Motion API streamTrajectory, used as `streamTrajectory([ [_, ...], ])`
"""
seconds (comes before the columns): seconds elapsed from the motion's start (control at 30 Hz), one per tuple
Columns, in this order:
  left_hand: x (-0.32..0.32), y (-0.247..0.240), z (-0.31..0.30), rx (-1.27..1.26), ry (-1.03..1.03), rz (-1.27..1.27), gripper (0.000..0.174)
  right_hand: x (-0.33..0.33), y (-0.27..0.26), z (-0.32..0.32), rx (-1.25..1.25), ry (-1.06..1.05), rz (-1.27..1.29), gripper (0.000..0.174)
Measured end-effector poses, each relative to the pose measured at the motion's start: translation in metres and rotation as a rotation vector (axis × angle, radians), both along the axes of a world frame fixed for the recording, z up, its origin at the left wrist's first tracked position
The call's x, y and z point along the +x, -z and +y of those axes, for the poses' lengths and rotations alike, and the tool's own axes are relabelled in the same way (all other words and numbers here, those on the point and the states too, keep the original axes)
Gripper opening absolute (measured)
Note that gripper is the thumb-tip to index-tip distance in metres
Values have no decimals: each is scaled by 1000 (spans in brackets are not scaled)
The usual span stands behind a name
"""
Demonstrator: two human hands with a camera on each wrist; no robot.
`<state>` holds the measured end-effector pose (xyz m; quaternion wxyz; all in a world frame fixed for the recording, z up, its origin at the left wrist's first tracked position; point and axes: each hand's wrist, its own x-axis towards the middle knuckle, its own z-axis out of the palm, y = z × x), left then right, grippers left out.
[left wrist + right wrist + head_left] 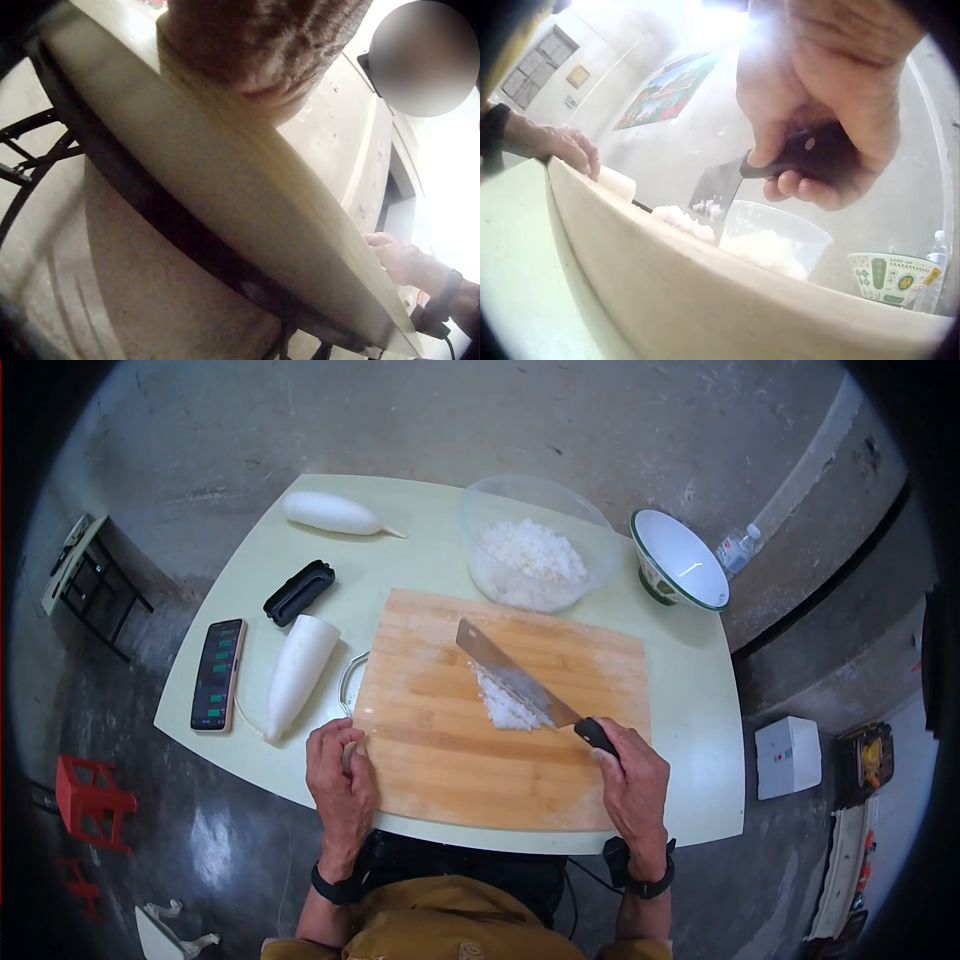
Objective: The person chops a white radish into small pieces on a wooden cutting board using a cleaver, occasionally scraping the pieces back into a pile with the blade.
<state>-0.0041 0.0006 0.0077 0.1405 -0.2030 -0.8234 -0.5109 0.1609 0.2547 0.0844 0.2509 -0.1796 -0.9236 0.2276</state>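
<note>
On the wooden cutting board (440,760) lies a small heap of chopped white pieces (508,705). My right hand (635,775) grips the black handle of a cleaver (525,685); its blade lies along the heap's right side, and white bits cling to the blade (718,196) in the right wrist view. My left hand (342,785) is at the board's left edge, its fingers curled round that edge; the left wrist view shows the hand (262,52) against the edge, fingertips hidden. A peeled white radish (300,675) lies just beyond the left hand.
Behind the board stands a clear bowl (480,565) of chopped white pieces. A green-rimmed bowl (685,560) and a bottle (738,550) are at the back right. Toward the left are another radish (330,513), a black case (298,592) and a phone (217,675).
</note>
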Motion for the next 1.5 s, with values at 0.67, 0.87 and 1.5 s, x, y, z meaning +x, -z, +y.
streamTrajectory([
  [0.67,0,3,-1,-10,-3,3,19,2,4,1,-65,40,10,34],
  [0.87,0,5,-1,3,-10,-14,19,4,2,-2,-48,29,83,33],
  [1.5,-1,3,-1,21,10,11,21,9,0,-6,-24,72,-31,35],
])
